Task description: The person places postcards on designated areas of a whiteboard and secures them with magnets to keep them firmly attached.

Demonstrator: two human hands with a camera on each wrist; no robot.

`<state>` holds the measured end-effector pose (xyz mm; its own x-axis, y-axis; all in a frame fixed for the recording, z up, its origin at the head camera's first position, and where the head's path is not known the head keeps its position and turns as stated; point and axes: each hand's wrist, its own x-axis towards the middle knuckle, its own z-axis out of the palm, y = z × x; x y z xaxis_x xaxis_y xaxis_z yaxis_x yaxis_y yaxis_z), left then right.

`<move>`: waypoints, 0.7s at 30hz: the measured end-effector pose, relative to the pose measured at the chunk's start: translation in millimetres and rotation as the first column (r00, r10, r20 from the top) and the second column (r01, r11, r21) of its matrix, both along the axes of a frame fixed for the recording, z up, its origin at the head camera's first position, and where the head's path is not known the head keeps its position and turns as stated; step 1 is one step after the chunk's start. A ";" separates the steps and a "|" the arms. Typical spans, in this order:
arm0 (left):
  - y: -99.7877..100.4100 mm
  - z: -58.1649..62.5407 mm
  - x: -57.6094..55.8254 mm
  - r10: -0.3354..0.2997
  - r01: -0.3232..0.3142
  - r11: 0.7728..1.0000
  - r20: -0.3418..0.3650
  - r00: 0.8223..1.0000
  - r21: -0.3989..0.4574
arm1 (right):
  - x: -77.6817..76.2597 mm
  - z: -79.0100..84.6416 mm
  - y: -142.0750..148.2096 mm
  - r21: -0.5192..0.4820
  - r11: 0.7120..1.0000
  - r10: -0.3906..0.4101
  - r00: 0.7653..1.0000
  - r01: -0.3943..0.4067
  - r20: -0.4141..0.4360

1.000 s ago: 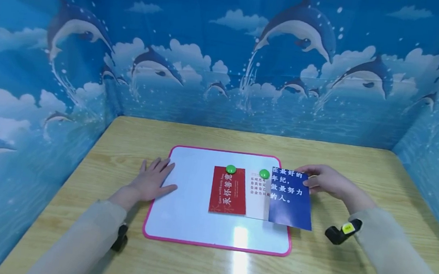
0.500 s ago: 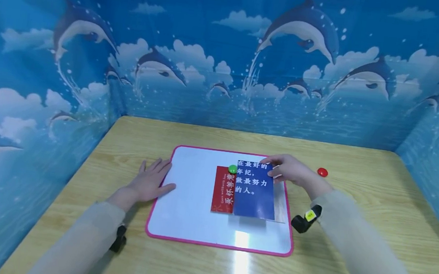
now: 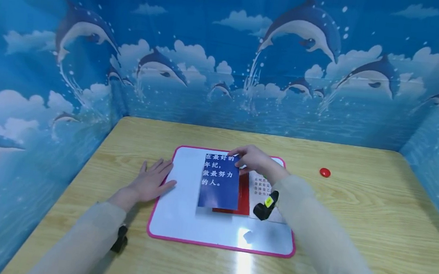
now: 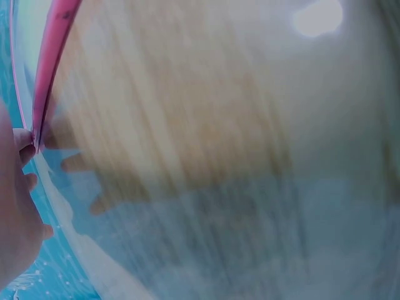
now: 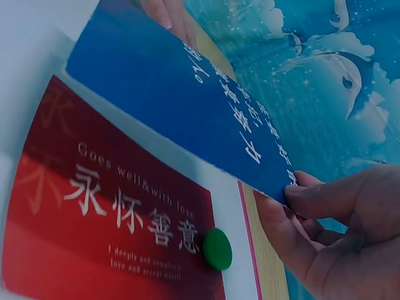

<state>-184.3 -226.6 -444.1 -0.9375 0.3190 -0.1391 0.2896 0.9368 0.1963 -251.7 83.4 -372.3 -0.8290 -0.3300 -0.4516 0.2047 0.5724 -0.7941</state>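
Observation:
My right hand (image 3: 256,159) pinches the top right corner of a blue card (image 3: 218,196) with white Chinese characters, thumb on its face. The card hovers over the left-middle of a pink-edged whiteboard (image 3: 182,227). Partly hidden beneath it is a red card (image 3: 244,197); a green magnet (image 5: 217,249) sits at its top edge in the right wrist view. To its right lies a white card (image 3: 260,185) with dark print, partly covered by my right wrist. My left hand (image 3: 150,183) rests flat with spread fingers on the board's left edge.
A round red magnet (image 3: 325,172) lies on the wooden table (image 3: 349,204), right of the board. A dolphin-print curtain (image 3: 207,100) stands behind and at the sides. Black wrist cameras (image 3: 264,208) sit on both wrists.
My right hand has carried the blue card leftward from the board's right edge, past the white card and partly past the red one. The red magnet has come into view. My left hand stays put.

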 end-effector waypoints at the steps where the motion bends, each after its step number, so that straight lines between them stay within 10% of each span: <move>1: 0.3 -0.1 0.2 0.005 -0.005 1.000 0.002 1.000 0.006 | -1.4 -0.5 -4.1 -0.002 1.000 0.009 1.000 -0.009 -0.004; 21: 1.8 1.7 0.9 0.039 -0.039 0.999 0.015 0.999 0.000 | -8.3 -13.3 -47.2 -0.014 1.000 -0.025 0.999 0.025 0.020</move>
<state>-183.5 -224.8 -442.3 -0.9469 0.2824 -0.1537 0.2499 0.9472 0.2007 -259.9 36.2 -385.6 -0.8280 -0.3157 -0.4634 0.2344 0.5559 -0.7975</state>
